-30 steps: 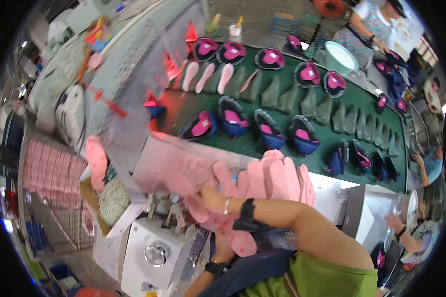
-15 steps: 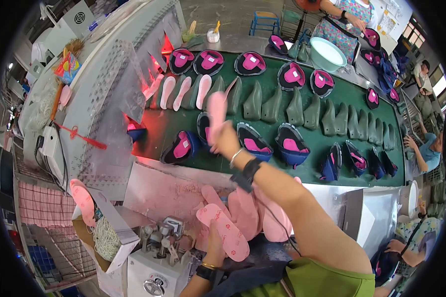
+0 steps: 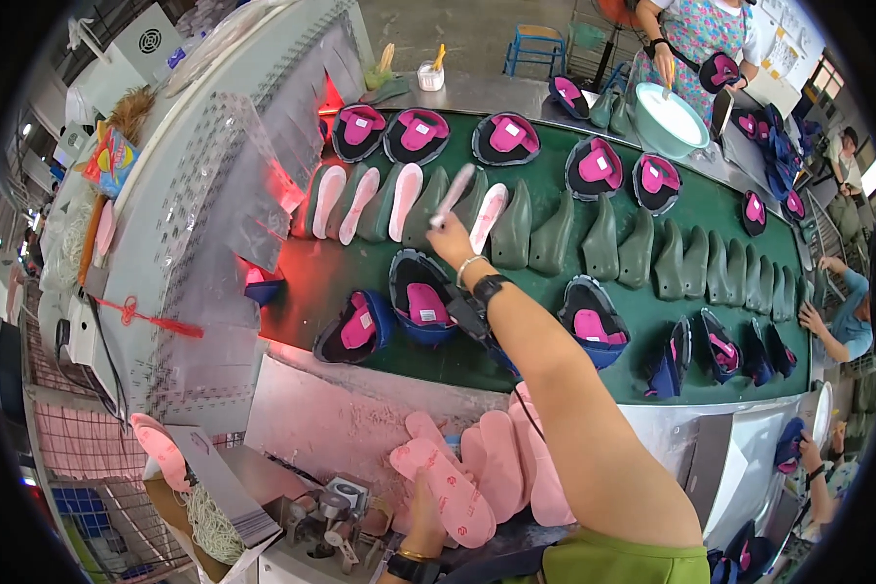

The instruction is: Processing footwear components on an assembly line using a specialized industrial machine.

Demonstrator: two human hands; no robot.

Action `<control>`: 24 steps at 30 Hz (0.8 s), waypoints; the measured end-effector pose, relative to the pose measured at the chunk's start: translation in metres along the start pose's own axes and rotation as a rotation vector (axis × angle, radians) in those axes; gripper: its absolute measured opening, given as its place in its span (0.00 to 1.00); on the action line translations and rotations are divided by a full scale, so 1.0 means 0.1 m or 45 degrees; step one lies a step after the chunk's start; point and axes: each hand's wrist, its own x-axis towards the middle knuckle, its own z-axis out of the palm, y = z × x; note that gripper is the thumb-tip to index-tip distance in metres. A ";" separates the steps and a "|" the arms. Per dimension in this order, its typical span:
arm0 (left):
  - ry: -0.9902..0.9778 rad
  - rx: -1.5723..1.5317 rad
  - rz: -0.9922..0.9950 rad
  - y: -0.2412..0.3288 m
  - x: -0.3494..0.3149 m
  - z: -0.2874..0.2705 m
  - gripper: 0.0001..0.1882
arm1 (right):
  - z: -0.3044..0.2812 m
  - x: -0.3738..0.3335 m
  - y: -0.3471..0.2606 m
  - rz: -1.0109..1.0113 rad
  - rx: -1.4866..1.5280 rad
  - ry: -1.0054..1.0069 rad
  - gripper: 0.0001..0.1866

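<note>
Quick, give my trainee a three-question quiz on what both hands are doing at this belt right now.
1. True or false: the right hand holds a pink insole over the row of green lasts.
2. What does the left hand grip?
A. a white cup
B. a pink insole from the stack
C. a blue shoe upper
3. Fill in: the belt is coloured ____.

Key
1. True
2. B: the left insole, beside the stack
3. Green
</note>
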 end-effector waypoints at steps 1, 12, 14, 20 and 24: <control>-0.063 -0.060 0.038 -0.02 0.02 -0.04 0.32 | 0.13 0.04 -0.07 -0.076 0.273 -0.084 0.17; 0.007 -0.183 0.109 -0.33 -0.08 -0.34 0.20 | -1.48 -1.84 -0.43 -0.449 -0.488 -1.633 0.18; 0.038 -0.175 0.122 -0.42 -0.14 -0.28 0.18 | -1.68 -2.38 -0.42 -0.245 -1.128 -1.622 0.24; 0.012 0.172 -0.075 -0.76 -0.22 -0.30 0.13 | -2.09 -2.89 -0.39 0.035 -1.306 -1.235 0.33; 0.023 0.331 0.011 -0.89 -0.24 -0.17 0.10 | -2.31 -2.94 -0.45 0.133 -1.266 -1.242 0.36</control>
